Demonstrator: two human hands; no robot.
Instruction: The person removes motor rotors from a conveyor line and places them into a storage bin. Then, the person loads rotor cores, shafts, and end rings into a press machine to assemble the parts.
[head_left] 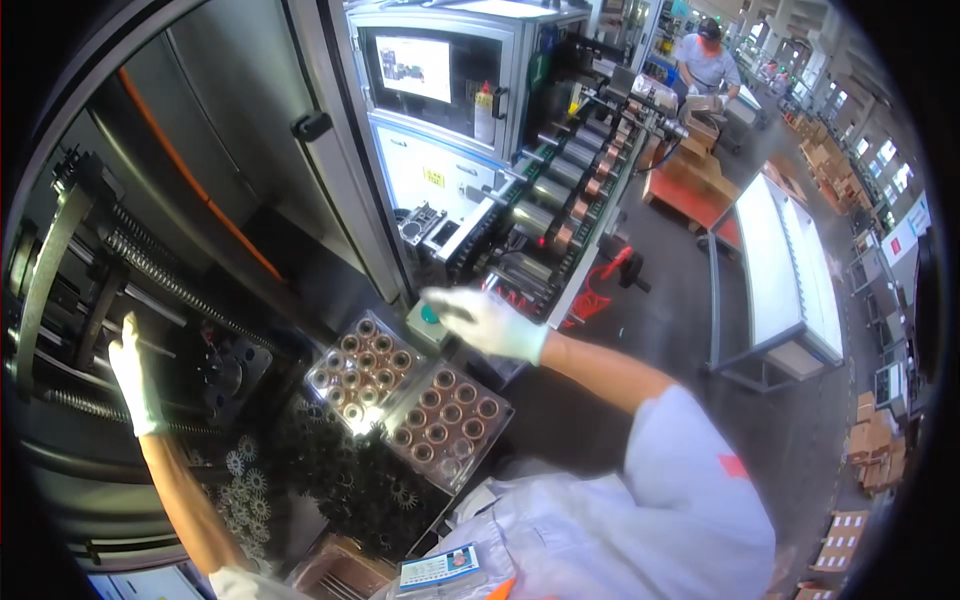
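My left hand (135, 378), in a white glove, reaches into the machine bay at the left, its fingers stretched upward beside a steel guide rod (150, 303). Nothing shows in it. My right hand (492, 324), also gloved, is stretched out over a small box with a green push button (430, 314); its fingers are apart and hold nothing visible. Whether they touch the button cannot be told. Below it, two trays hold ring-shaped copper-coloured parts (452, 412) in rows. A metal fixture (228, 378) sits in the bay, right of my left hand.
Dark toothed discs (350, 480) and silver toothed discs (245, 490) lie piled in front of me. The door frame (350, 150) stands between the bay and a conveyor (550, 190) carrying metal cylinders. A white-topped table (790, 270) is at the right; a co-worker (708, 65) stands farther back.
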